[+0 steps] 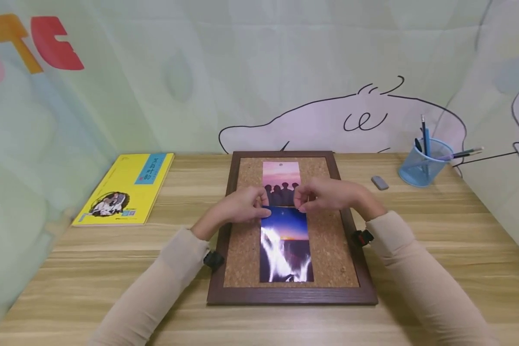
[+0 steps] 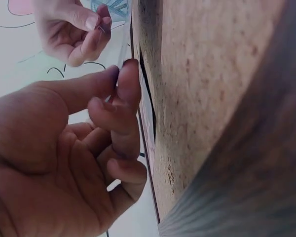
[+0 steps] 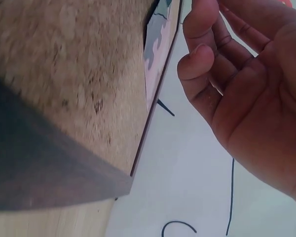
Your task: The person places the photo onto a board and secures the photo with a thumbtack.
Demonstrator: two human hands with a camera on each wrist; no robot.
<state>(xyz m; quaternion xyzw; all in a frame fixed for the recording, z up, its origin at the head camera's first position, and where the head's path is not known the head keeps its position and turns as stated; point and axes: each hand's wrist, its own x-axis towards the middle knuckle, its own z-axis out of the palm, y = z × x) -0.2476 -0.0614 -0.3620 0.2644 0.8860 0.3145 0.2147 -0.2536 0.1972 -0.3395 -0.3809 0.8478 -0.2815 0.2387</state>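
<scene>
A glossy sunset photo (image 1: 284,245) lies over the lower middle of a cork board (image 1: 333,250) with a dark wooden frame. My left hand (image 1: 244,204) pinches the photo's upper left corner between thumb and index finger. Above it is a pink photo (image 1: 281,175) with dark silhouettes, a small pin (image 1: 280,164) at its top. Over the sunset photo's upper right corner hovers my right hand (image 1: 326,194), thumb and index finger together. The left wrist view shows a thin pin (image 2: 101,29) between those fingertips; the right wrist view cuts them off.
On the left of the table lies a yellow book (image 1: 121,192). A grey eraser (image 1: 379,182) sits right of the board, near a blue mesh pen cup (image 1: 424,166) with several pens and pencils. A printed cloth (image 1: 259,72) hangs behind the table.
</scene>
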